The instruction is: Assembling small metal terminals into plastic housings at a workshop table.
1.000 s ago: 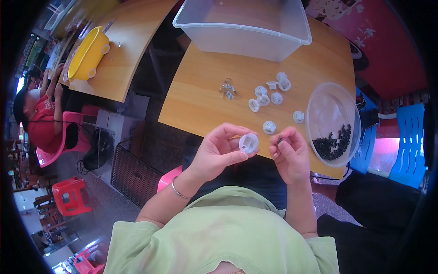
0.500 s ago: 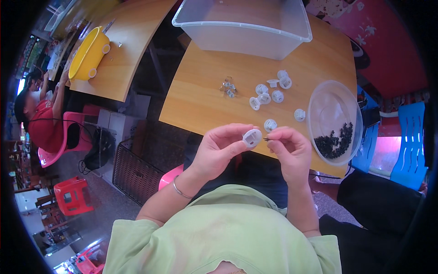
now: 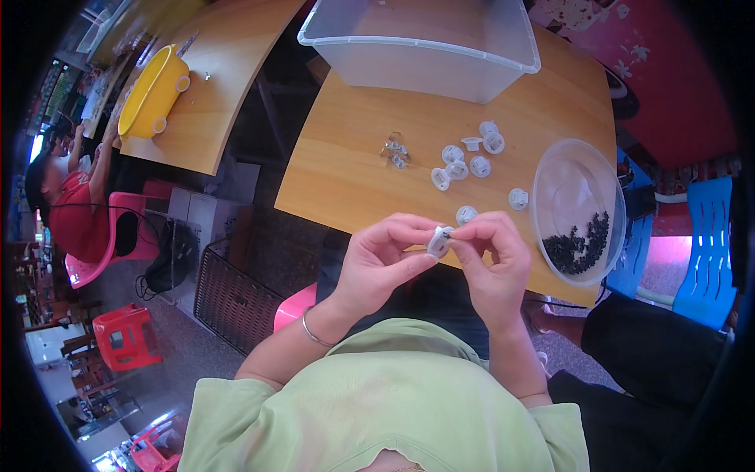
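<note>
Between thumb and fingers, my left hand point(image 3: 385, 256) pinches a round white plastic piece point(image 3: 438, 243) by its rim, tilted on edge. My right hand point(image 3: 494, 256) closes on a small dark part point(image 3: 447, 233) and holds it against that piece's face; the fingertips hide most of it. Beyond my hands, several similar white round pieces point(image 3: 456, 170) lie scattered on the wooden table point(image 3: 338, 157). A small group of shiny metal bits point(image 3: 395, 151) rests to their left. At the right, a clear round tray point(image 3: 562, 189) holds a heap of small black parts point(image 3: 578, 248).
A large translucent bin point(image 3: 425, 67) stands at the table's far side. Left of it, a second table point(image 3: 212, 86) bears a yellow tub point(image 3: 149, 94), near a seated person in red point(image 3: 79, 212). Blue chairs point(image 3: 704, 252) stand at right, and a dark trouser leg point(image 3: 653, 346) extends close by.
My right hand has moved left, bringing the small dark part up to the white piece. My left hand has turned that piece more edge-on.
</note>
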A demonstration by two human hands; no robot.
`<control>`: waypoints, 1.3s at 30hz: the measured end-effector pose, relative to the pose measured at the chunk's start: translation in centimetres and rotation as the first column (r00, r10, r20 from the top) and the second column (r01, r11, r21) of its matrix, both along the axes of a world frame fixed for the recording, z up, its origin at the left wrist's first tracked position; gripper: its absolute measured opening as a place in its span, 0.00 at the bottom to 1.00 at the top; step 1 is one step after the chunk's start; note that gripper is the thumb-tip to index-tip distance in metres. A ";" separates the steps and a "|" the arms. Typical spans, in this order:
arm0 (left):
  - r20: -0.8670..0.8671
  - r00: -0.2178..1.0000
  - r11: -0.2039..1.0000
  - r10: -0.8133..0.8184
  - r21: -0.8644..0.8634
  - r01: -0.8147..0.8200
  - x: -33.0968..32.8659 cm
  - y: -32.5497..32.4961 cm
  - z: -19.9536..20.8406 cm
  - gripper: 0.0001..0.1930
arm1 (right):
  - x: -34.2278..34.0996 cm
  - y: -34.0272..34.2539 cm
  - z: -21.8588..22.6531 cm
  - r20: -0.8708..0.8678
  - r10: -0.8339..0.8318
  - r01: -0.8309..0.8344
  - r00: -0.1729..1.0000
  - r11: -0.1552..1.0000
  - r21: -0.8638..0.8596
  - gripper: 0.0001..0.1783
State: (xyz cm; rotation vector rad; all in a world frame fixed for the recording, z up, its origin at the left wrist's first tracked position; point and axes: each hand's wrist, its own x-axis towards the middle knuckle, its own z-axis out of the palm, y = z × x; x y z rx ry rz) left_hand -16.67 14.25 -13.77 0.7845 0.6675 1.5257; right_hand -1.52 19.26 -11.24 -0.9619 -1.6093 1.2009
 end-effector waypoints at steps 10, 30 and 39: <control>-0.093 0.995 0.999 0.039 0.015 -0.037 0.3 -0.1 -0.8 0.09 | -0.5 0.2 -0.7 -0.091 -0.010 0.002 0.996 0.996 -0.090 0.10; -0.509 0.787 0.937 0.350 0.199 -0.288 0.3 -0.3 0.3 0.08 | -0.8 -0.5 -1.9 -0.089 0.035 -0.025 0.995 0.993 0.112 0.13; -0.647 0.537 0.837 0.541 0.476 -0.270 0.4 -0.4 0.4 0.09 | -1.2 -0.8 -2.3 -0.028 -0.113 0.115 0.993 0.910 0.398 0.15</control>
